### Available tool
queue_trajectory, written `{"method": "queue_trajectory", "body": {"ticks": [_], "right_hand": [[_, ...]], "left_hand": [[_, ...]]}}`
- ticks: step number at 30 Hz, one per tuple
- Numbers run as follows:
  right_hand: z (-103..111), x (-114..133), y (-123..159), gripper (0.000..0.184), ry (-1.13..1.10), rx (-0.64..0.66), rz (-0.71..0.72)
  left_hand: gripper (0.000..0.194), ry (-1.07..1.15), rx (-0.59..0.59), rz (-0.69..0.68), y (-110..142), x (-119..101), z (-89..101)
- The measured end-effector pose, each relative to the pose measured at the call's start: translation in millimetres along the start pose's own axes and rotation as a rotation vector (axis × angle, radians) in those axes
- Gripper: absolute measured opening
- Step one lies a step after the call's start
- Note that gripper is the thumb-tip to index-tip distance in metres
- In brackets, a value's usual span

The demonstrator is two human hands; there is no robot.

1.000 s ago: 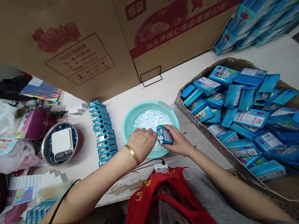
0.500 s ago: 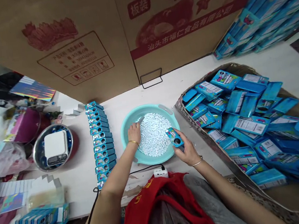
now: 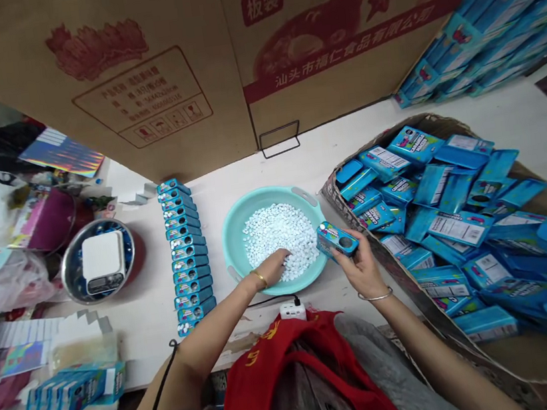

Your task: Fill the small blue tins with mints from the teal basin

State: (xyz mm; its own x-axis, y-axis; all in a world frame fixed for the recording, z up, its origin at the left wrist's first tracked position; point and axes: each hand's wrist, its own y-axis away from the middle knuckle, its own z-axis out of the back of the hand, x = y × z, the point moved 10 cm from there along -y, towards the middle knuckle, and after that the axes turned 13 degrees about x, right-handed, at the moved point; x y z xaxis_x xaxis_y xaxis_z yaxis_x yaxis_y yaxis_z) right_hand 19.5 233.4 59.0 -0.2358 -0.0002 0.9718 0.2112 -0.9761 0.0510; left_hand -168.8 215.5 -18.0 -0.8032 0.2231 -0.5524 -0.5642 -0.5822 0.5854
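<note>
My right hand (image 3: 362, 266) grips a small blue candy box (image 3: 337, 239) at the right rim of the turquoise bowl (image 3: 234, 237). The box lies tilted, its round dark window facing up. Small white candies (image 3: 277, 231) cover the bowl's bottom. Inside the bowl, at its near side, my left hand (image 3: 272, 269) has its fingers curled down among the candies. Whatever those fingers hold is hidden.
Left of the bowl stands a row of blue boxes (image 3: 191, 276). Farther left, a white scale (image 3: 103, 261) rests in a metal bowl (image 3: 67, 276). A carton tray (image 3: 394, 276) full of blue boxes fills the right. A large carton (image 3: 222, 124) stands behind.
My left hand has moved from the bowl's far left to its near middle; the grey tool at its fingertips no longer shows. My right hand and the candy box have shifted slightly right.
</note>
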Motion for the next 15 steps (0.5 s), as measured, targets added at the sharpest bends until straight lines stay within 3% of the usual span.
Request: {"method": "queue_trajectory", "body": {"ticks": [3, 6, 11, 15], "right_hand": [[2, 11, 0, 0.045, 0.073, 0.013, 0.041], [-6, 32, -5, 0.040, 0.190, 0.086, 0.161], [-35, 50, -16, 0.047, 0.303, 0.235, 0.277], [-61, 57, -18, 0.056, 0.350, 0.307, 0.376]], "left_hand": [[0.036, 0.162, -0.022, -0.068, 28, -5, 22.7], [0.034, 0.180, -0.078, -0.104, 63, -16, 59.0], [0.031, 0.015, -0.073, -0.129, 106, -53, 110.6], [0.030, -0.235, 0.051, -0.015, 109, -81, 124.0]]}}
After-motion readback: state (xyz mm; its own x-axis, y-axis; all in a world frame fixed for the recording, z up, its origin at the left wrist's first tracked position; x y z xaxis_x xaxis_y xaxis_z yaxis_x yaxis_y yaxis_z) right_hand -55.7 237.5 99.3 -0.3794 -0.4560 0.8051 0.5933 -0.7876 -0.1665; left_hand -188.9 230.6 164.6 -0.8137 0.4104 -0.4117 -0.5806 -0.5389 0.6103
